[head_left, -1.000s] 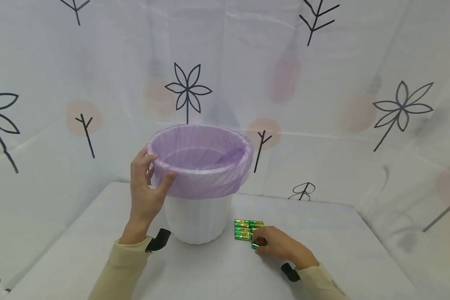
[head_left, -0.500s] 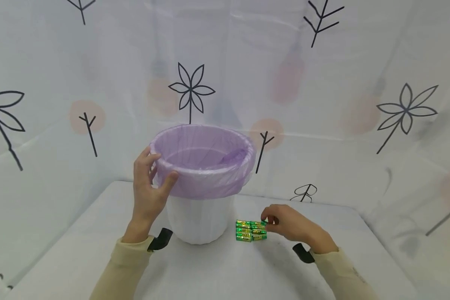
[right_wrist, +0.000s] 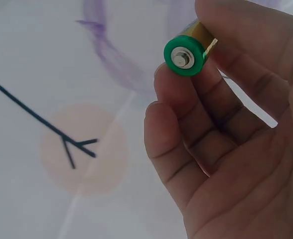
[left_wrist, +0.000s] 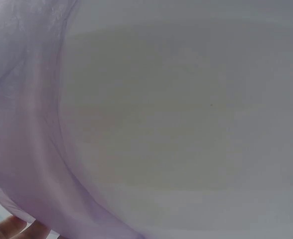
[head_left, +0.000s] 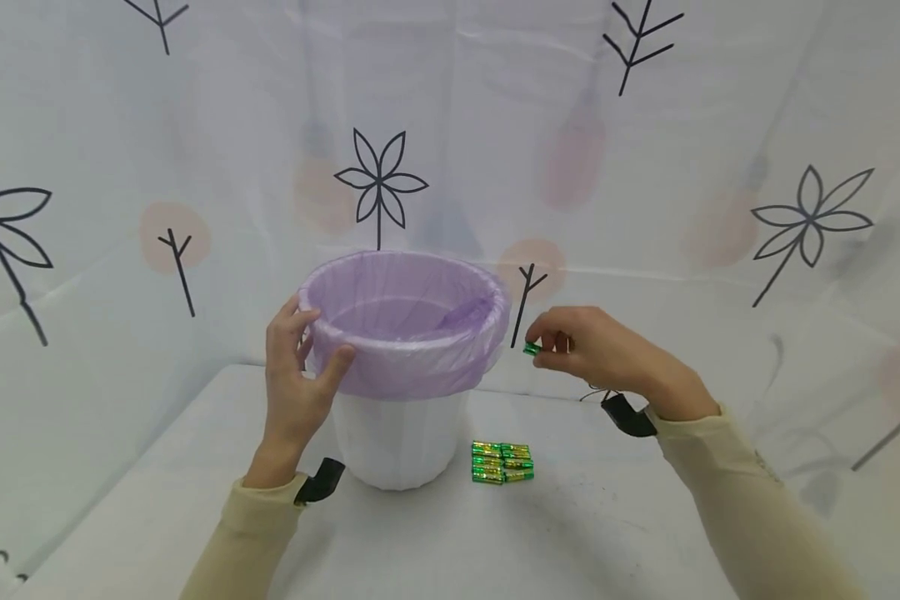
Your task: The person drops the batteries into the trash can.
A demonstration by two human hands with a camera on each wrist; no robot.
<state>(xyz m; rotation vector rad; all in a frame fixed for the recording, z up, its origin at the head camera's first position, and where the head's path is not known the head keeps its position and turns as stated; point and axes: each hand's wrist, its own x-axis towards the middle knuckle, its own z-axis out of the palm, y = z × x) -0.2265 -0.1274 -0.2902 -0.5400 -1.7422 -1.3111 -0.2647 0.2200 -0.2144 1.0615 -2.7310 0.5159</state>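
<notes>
A white bin [head_left: 397, 442] lined with a purple plastic bag [head_left: 405, 375] stands on the table, the bag folded over its rim. My left hand [head_left: 296, 392] grips the bin's left side at the rim, thumb in front. In the left wrist view the bin wall [left_wrist: 186, 124] fills most of the picture, with fingertips [left_wrist: 34, 230] at the lower left corner. My right hand [head_left: 596, 350] pinches a green and gold battery [right_wrist: 186, 55] between thumb and fingers, in the air right of the bin rim. Several more such batteries [head_left: 502, 463] lie in two columns on the table.
The white-covered table [head_left: 570, 517] runs back to a white curtain [head_left: 450, 125] printed with flowers and twigs. The battery group lies just right of the bin's base.
My right hand has picked a battery from the group and lifted it up and to the right, to the height of the bin rim. My left hand keeps its hold on the bin.
</notes>
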